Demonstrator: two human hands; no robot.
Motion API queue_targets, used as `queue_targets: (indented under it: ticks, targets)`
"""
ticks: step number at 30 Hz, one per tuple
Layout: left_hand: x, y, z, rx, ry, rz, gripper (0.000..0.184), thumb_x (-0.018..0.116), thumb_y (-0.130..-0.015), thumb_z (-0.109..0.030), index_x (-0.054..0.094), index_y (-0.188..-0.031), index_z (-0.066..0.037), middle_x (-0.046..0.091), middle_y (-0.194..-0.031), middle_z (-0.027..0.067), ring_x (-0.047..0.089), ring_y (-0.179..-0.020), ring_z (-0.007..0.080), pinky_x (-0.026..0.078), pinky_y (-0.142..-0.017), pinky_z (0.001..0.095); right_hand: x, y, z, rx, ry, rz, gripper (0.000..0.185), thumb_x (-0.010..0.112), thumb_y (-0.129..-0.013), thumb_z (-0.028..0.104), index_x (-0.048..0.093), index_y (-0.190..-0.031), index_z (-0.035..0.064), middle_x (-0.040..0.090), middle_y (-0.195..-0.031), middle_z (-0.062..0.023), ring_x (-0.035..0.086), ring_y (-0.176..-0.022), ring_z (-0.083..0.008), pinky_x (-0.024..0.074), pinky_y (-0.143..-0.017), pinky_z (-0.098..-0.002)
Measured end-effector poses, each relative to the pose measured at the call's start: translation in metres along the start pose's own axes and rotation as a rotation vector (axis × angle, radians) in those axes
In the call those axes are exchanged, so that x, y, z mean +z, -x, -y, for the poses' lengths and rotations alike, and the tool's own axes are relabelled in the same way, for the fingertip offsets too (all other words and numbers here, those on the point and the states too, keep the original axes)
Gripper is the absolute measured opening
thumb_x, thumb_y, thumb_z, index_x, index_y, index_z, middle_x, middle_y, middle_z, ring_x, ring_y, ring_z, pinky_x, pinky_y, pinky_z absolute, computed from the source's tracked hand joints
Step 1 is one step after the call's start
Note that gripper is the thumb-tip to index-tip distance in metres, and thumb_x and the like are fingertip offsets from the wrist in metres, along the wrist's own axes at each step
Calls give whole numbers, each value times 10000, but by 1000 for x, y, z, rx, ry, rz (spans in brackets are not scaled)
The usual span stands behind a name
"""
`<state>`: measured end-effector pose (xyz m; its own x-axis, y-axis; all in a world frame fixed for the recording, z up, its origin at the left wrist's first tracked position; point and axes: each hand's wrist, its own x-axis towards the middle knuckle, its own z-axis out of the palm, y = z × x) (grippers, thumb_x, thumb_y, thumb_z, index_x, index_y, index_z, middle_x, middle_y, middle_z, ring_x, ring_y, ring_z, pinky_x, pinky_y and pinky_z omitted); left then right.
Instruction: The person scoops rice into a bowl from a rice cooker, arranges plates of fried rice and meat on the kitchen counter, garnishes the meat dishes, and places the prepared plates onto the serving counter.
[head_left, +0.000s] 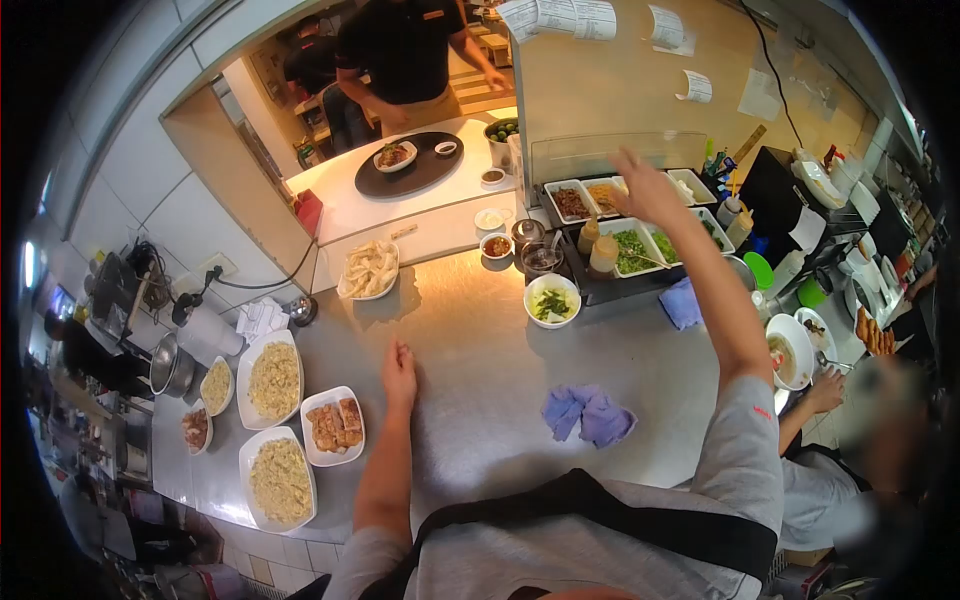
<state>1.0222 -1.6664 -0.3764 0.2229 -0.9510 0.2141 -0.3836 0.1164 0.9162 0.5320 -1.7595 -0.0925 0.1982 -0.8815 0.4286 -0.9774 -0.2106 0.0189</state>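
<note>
My right hand is raised over the topping trays, fingers stretched out and nothing visible in them. Beneath it are a tray of dark brown topping, a tray of yellowish topping and chopped green onions. Squeeze bottles stand in front of these trays. Above the steel table, my left hand is seen from the side with its fingers extended and holds nothing. Closest to it are a bowl of dumplings and a dish of sliced browned meat.
Bowls of fried rice stand at the left. A crumpled purple cloth and a bowl of greens are on the table. Behind the pass, a person stands by a dark oval tray. A co-worker's hand is at right.
</note>
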Motion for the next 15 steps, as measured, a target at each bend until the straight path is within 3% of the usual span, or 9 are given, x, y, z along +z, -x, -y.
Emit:
queue_targets:
  ticks: [2, 5, 8, 11, 15]
  targets:
    - [-9, 37, -40, 260, -539, 66, 397, 548, -860, -171, 517, -1222, -9, 503, -1255, 186, 464, -1163, 320, 362, -995, 394, 2, -61, -25, 14, 83, -180, 612, 623, -800, 238, 370, -1335, 82, 363, -1390, -183, 501, -1129, -364, 444, -903, -470]
    - [-17, 69, -71, 250, -603, 120, 390, 546, -844, -170, 532, -1204, -22, 495, -1264, 181, 424, -1193, 356, 307, -1036, 426, -8, -131, -38, 100, 125, -362, 624, 622, -782, 232, 371, -1335, 89, 368, -1393, -171, 482, -1156, -358, 429, -919, -481]
    - [-21, 78, -66, 221, -638, 57, 368, 537, -853, -173, 544, -1187, -18, 499, -1266, 163, 419, -1205, 346, 318, -1029, 425, -20, -175, -35, 141, 93, -494, 571, 576, -793, 190, 390, -1327, 109, 374, -1396, -152, 469, -1180, -339, 409, -947, -472]
    - [-20, 77, -74, 198, -642, 56, 361, 535, -853, -172, 548, -1179, -16, 501, -1265, 158, 423, -1202, 348, 315, -1032, 426, -20, -202, -36, 72, 161, -583, 601, 558, -789, 191, 366, -1350, 95, 385, -1380, -182, 475, -1169, -361, 416, -944, -454]
    - [-19, 75, -75, 204, -637, 54, 361, 538, -847, -167, 550, -1176, -18, 507, -1259, 151, 432, -1193, 353, 315, -1033, 423, 0, -232, -56, 95, 158, -503, 562, 507, -796, 147, 387, -1344, 117, 384, -1390, -149, 459, -1195, -336, 400, -964, -451]
